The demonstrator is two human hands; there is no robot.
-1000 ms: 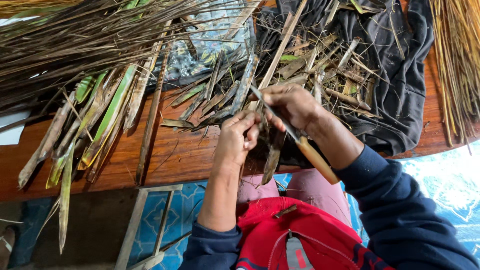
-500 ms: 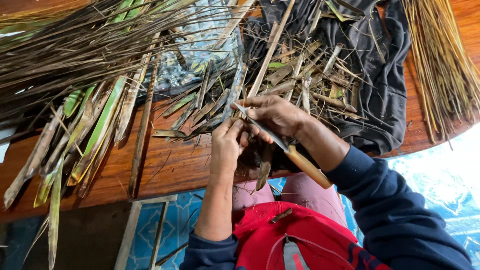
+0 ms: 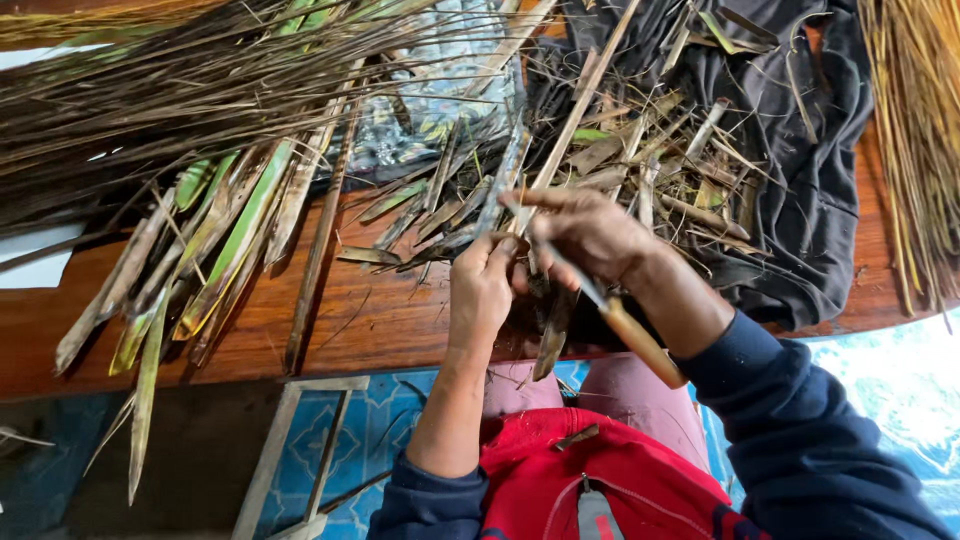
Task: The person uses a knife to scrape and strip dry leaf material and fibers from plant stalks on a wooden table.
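Seated at the near edge of a reddish wooden table [image 3: 330,330], arms out over it. Right hand [image 3: 590,235] closed around a knife [image 3: 610,310] with a pale wooden handle, handle slanting back toward the lap, thin blade pointing far-left across the fingers. Held that way, probably, so the edge meets the leaf strip [image 3: 552,335] at a shallow angle, though the blade's contact point is hidden behind the fingers. Left hand [image 3: 482,290] just left of it, fingers curled and pinching the upper end of the same strip, the two hands touching or nearly so. Gripped close beside the blade, it seems, to keep the strip steady.

Strip itself: dark brown, dry, narrow and flat, hanging down from the hands past the table's near edge toward the lap, lower end tapering.

Around the hands: a heap of short dried trimmings [image 3: 640,160] on a dark cloth [image 3: 800,200] far and right. Long green-and-brown leaf blades [image 3: 220,250] fanned out to the left. A bundle of thin dark ribs [image 3: 180,100] across the far left. A sheaf of yellowish sticks [image 3: 920,140] at the far right.
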